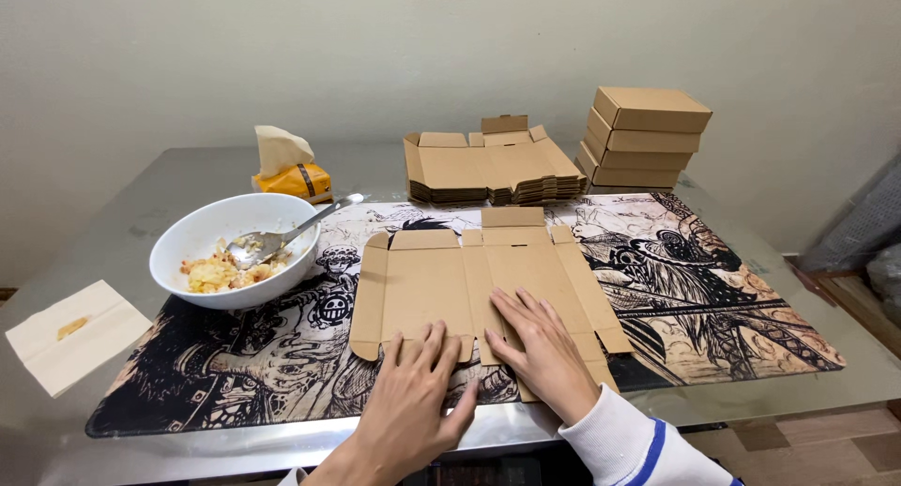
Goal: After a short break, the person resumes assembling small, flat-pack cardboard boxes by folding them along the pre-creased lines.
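A flat, unfolded brown cardboard box blank lies on a printed black-and-white desk mat. My left hand rests flat, fingers spread, on the blank's near left edge. My right hand, in a white sleeve with a blue stripe, presses flat on the blank's near middle panel. Neither hand holds anything.
A stack of flat blanks lies behind the mat, with several folded boxes stacked to its right. On the left stand a white bowl of food with a spoon, a tissue pack and a napkin.
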